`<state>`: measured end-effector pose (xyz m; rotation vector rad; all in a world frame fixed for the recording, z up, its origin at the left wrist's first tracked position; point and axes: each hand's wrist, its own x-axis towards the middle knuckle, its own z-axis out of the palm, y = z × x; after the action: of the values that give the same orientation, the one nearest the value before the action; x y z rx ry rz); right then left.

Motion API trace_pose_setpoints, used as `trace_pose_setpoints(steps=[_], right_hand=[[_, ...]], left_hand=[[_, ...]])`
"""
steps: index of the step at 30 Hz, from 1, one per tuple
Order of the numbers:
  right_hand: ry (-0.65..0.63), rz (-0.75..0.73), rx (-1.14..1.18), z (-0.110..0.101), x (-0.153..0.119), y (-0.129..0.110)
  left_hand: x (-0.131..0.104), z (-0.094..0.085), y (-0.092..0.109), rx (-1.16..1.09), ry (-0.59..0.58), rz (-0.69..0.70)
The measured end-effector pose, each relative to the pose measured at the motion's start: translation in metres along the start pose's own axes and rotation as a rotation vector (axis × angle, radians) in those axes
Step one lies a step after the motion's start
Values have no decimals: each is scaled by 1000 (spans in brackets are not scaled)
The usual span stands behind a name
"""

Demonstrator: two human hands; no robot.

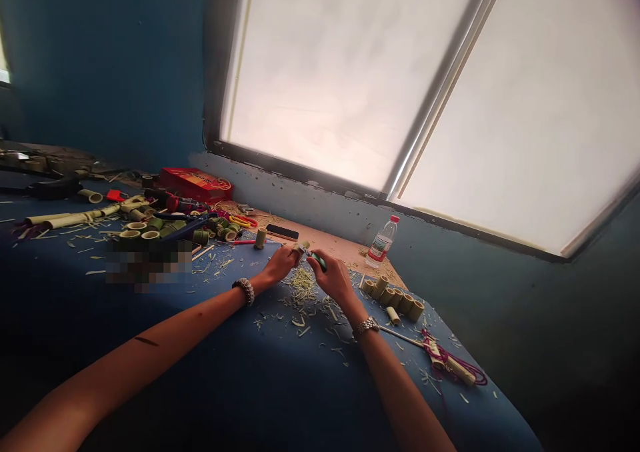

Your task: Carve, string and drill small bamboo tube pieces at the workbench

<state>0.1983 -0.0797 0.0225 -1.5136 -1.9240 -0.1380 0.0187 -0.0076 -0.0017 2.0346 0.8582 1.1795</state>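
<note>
Over the middle of the blue-covered table (pixel 280 365), my left hand (pixel 281 265) is closed around a short bamboo piece (pixel 304 246). Close beside it, my right hand (pixel 334 279) grips a green-handled knife (pixel 319 261). The tool's working end meets the bamboo, though its blade is too small to make out clearly. Below both hands lies a heap of pale bamboo shavings (pixel 303 284), with more curls scattered around it. One upright bamboo section (pixel 261 239) stands to the left of my left hand.
Several bamboo sections (pixel 397 299) stand at the right, near a water bottle (pixel 380 242). Purple cord (pixel 467 370) wraps sticks at the right edge. A black phone (pixel 283 231) lies behind my hands. Leftward are a red box (pixel 195 184), tools and piled bamboo (pixel 173 229).
</note>
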Motion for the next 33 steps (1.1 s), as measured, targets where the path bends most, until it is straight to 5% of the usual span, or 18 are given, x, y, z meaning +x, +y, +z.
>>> trace_pose_setpoints(steps=[5,11,17,33], right_hand=[[181,230,-43,-18,2,33],[-32,-26,14,2,-6,6],[-121,-97,-17,10,-7,-7],[30,26,-133,4,0,-5]], left_hand=[[-1,-8,-4,14,19,-35],[5,-10,-6,105,54,-49],[1,-8,-4,224,30,-28],[1,-7,4,178,55,-30]])
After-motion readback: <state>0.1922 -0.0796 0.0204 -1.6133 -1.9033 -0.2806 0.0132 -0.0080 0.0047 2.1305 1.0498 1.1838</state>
